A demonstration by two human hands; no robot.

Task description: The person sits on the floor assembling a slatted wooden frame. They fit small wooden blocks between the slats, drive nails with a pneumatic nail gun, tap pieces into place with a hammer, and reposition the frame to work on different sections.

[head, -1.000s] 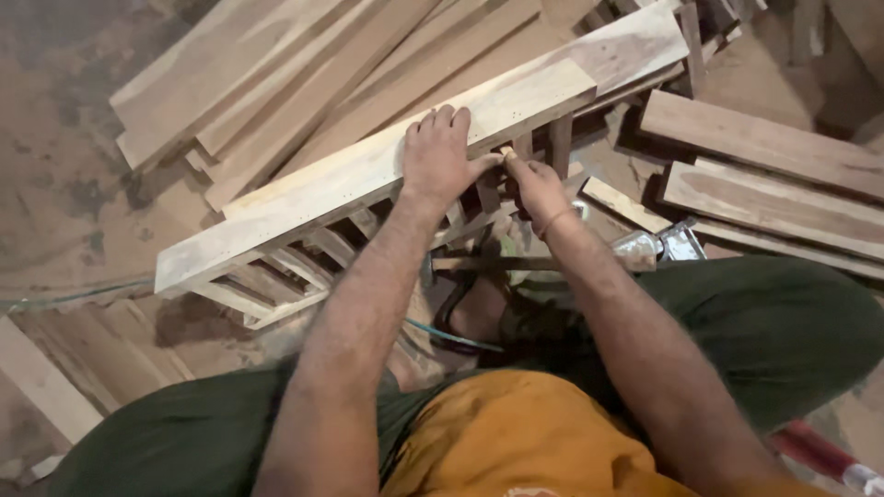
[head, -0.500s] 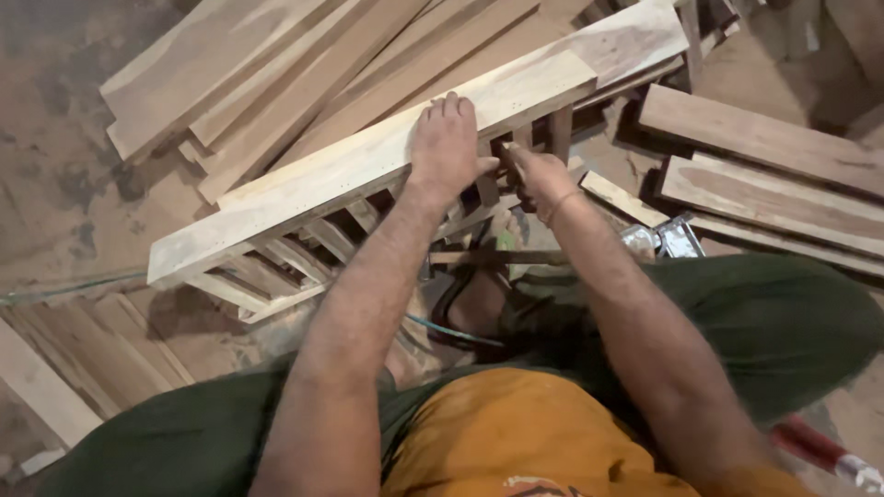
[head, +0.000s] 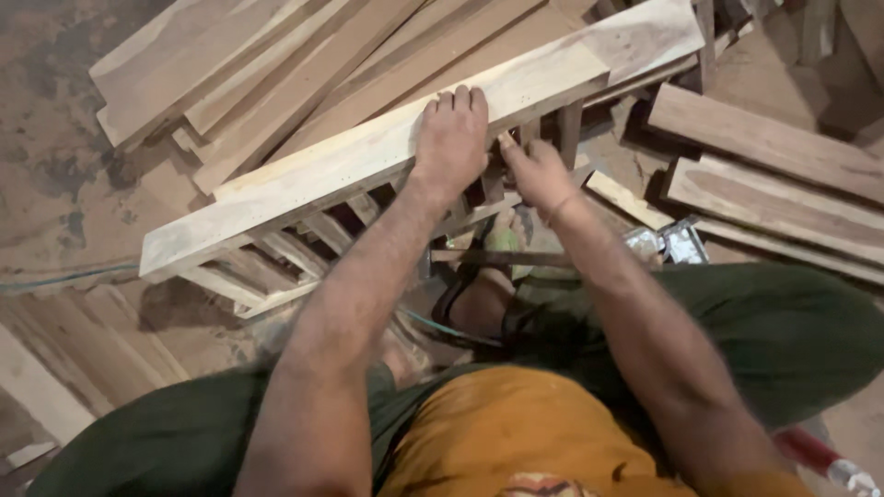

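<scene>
Planks are what the hands are busy with, and nearest the camera an orange shirt and dark green trousers are seen, the knees spread to either side over a dusty floor. Between the legs a bare foot is set beneath a slatted wooden frame. Beyond it, the left hand is laid palm-down on a long pale plank that lies slantwise along the top of the frame; its fingers are pressed close together and hooked over the plank's far edge. Just to its right, the right hand is tucked under the plank's near edge, its fingers bent among the slats; what they pinch cannot be told. By the right knee, a crumpled silvery wrapper is seen on the floor. Farther off, darker boards are stacked at the right, and a heap of long boards is spread behind the plank toward the upper left corner
</scene>
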